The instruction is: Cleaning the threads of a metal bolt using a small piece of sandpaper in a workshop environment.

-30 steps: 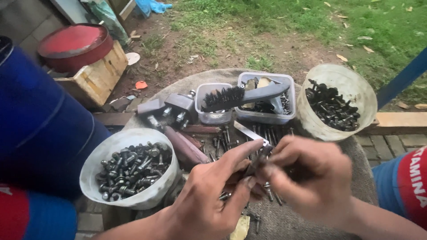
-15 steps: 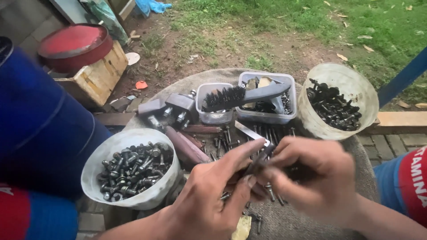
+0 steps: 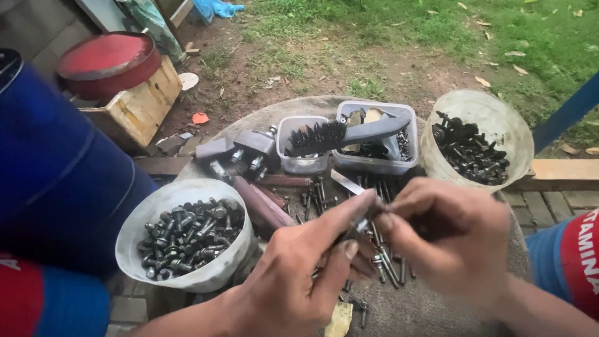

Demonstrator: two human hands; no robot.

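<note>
My left hand [image 3: 299, 274] and my right hand [image 3: 449, 240] meet over a round grey stone slab [image 3: 399, 312], both pinching one small dark bolt [image 3: 360, 226] between thumbs and fingertips. Loose bolts and screws [image 3: 384, 265] lie scattered on the slab under the hands. A white bowl of dark bolts [image 3: 187, 240] stands just left of my left hand. Another white bowl of bolts [image 3: 477, 146] stands above my right hand.
Two clear plastic tubs [image 3: 374, 137] sit at the back of the slab with a wire brush [image 3: 340, 134] across them. Grey metal clamps [image 3: 240, 153] lie left of the tubs. A wooden box with a red round lid [image 3: 109, 62] stands far left. Grass and dirt beyond.
The hands have stayed almost in place; the fingers have shifted a little on the small bolt between them.
</note>
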